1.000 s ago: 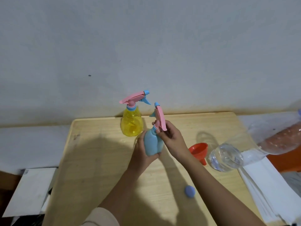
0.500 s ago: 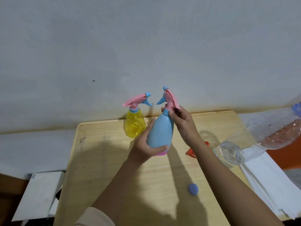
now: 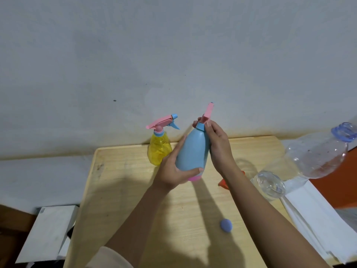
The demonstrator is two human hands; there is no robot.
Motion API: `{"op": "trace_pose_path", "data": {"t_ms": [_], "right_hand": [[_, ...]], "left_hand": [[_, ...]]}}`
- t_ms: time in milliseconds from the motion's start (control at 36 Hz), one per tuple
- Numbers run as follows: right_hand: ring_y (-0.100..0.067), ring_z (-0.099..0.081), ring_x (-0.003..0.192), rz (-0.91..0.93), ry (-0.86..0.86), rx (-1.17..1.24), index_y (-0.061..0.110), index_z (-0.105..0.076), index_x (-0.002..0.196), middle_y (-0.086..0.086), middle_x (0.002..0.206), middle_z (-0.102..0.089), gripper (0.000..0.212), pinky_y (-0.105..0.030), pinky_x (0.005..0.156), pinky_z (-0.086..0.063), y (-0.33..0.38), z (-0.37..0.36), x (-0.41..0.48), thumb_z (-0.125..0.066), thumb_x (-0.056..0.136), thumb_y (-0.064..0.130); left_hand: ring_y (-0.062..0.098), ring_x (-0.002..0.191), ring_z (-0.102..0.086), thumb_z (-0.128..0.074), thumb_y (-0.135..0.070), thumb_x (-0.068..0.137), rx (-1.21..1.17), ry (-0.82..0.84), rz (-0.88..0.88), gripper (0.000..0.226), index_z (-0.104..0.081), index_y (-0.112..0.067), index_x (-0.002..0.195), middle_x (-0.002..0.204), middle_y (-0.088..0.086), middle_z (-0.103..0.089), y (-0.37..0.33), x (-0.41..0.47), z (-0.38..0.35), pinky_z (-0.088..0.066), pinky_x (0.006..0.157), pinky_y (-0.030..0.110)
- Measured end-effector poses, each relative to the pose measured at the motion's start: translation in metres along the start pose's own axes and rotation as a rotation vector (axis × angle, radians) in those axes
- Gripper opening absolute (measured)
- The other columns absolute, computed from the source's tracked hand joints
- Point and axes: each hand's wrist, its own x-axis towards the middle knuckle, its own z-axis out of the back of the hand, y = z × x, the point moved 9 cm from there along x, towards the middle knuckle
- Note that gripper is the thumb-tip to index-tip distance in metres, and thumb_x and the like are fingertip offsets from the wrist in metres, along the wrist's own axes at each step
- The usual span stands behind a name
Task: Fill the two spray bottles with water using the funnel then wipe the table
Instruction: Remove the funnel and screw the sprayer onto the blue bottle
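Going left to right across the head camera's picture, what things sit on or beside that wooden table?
White box → yellow spray bottle → blue spray bottle held in both hands → orange funnel → clear water bottle lying on its side.

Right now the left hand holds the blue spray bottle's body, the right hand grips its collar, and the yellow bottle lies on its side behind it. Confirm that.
One detail is wrong. The head view shows the yellow bottle standing upright on the table, not on its side. The rest holds: the left hand holds the blue spray bottle, and the right hand grips its collar.
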Motion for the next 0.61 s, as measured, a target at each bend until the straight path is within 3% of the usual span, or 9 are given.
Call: {"op": "trace_pose_path", "data": {"t_ms": [111, 306, 361, 417, 500, 611], "right_hand": [[0.005, -0.061, 0.08, 0.13, -0.003, -0.125, 0.012, -0.065, 0.099, 0.007, 0.091, -0.069, 0.014, -0.012, 0.075, -0.047, 0.02, 0.001, 0.002, -0.053, 0.095, 0.016], [-0.008, -0.054, 0.073, 0.154, 0.01, -0.153, 0.016, -0.066, 0.086, -0.003, 0.075, -0.06, 0.003, -0.016, 0.07, -0.043, 0.036, 0.008, 0.006, -0.068, 0.085, 0.013], [-0.013, -0.044, 0.069, 0.113, -0.058, -0.069, 0.015, -0.061, 0.074, -0.007, 0.068, -0.047, 0.013, -0.02, 0.066, -0.038, 0.035, 0.014, 0.006, -0.074, 0.079, 0.016], [-0.014, -0.044, 0.07, 0.069, -0.111, -0.008, 0.007, -0.061, 0.075, -0.007, 0.069, -0.047, 0.02, -0.022, 0.066, -0.038, 0.033, 0.017, 0.004, -0.076, 0.076, 0.02], [-0.017, -0.047, 0.074, 0.076, -0.113, -0.035, -0.002, -0.062, 0.089, -0.011, 0.078, -0.053, 0.032, -0.028, 0.069, -0.04, 0.038, 0.012, 0.0, -0.068, 0.085, 0.03], [-0.007, -0.063, 0.081, 0.033, -0.067, 0.019, 0.022, -0.067, 0.099, 0.004, 0.094, -0.069, 0.032, -0.026, 0.077, -0.051, 0.035, 0.011, -0.007, -0.041, 0.098, 0.04]], "left_hand": [[-0.011, 0.105, -0.052, -0.086, -0.019, 0.066, -0.033, 0.011, 0.0, 0.095, -0.029, -0.056, 0.133, 0.123, -0.024, -0.053, -0.012, 0.0, 0.001, -0.048, 0.08, 0.012], [-0.009, 0.108, -0.053, -0.086, -0.018, 0.066, -0.049, 0.036, 0.007, 0.099, -0.03, -0.046, 0.141, 0.13, -0.023, -0.052, -0.024, 0.0, 0.004, -0.051, 0.086, 0.02], [-0.01, 0.108, -0.052, -0.086, -0.019, 0.065, -0.049, 0.026, 0.007, 0.099, -0.03, -0.044, 0.143, 0.13, -0.026, -0.05, -0.027, -0.001, 0.003, -0.051, 0.086, 0.02], [-0.01, 0.108, -0.051, -0.087, -0.02, 0.065, -0.048, 0.012, 0.0, 0.098, -0.031, -0.042, 0.143, 0.129, -0.027, -0.05, -0.031, -0.002, 0.001, -0.052, 0.088, 0.025], [-0.003, 0.112, -0.052, -0.087, -0.024, 0.064, -0.051, 0.005, -0.01, 0.098, -0.031, -0.047, 0.142, 0.131, -0.024, -0.051, -0.038, -0.002, -0.003, -0.054, 0.09, 0.033], [-0.004, 0.113, -0.051, -0.087, -0.024, 0.065, -0.054, -0.013, -0.038, 0.098, -0.03, -0.047, 0.142, 0.134, -0.022, -0.049, -0.049, 0.001, -0.005, -0.054, 0.089, 0.03]]}}
